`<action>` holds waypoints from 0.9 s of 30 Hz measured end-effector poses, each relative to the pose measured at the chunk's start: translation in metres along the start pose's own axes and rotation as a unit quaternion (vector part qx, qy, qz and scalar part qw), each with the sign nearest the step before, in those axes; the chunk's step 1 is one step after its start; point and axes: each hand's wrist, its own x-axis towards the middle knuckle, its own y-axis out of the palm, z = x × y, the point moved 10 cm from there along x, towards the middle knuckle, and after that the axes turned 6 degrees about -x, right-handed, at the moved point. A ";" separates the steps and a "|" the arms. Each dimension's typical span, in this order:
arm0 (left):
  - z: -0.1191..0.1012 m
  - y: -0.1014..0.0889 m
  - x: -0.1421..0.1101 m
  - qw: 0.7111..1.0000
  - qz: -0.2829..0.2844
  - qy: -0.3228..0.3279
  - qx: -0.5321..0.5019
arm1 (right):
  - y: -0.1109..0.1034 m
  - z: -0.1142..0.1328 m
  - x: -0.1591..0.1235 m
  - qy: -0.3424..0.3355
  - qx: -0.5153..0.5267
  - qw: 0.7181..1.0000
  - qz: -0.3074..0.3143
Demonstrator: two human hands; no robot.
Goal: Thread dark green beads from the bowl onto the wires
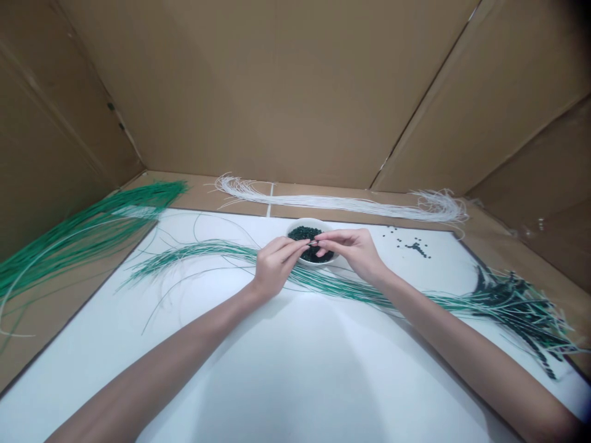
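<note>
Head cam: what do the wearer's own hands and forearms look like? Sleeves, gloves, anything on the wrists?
Left hand and right hand: no gloves. Left forearm and right forearm: no sleeves as far as the picture shows. No watch, bracelet, cable or marking visible on either. Fingertips too small to make out nail detail.

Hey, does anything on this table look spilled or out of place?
Yes, a little. Small dark beads lie loose on the white surface, right of the bowl that holds a heap of similar ones, so they look spilled. At far left, a white strand strays from the green bundle.
</note>
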 end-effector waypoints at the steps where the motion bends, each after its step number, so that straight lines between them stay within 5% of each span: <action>1: 0.000 0.000 0.000 1.000 0.001 0.000 0.000 | 0.000 0.000 0.000 0.000 -0.001 1.000 0.002; 27: -0.001 0.000 0.000 1.000 -0.002 0.003 -0.001 | 0.005 0.002 -0.001 -0.012 -0.014 0.999 0.033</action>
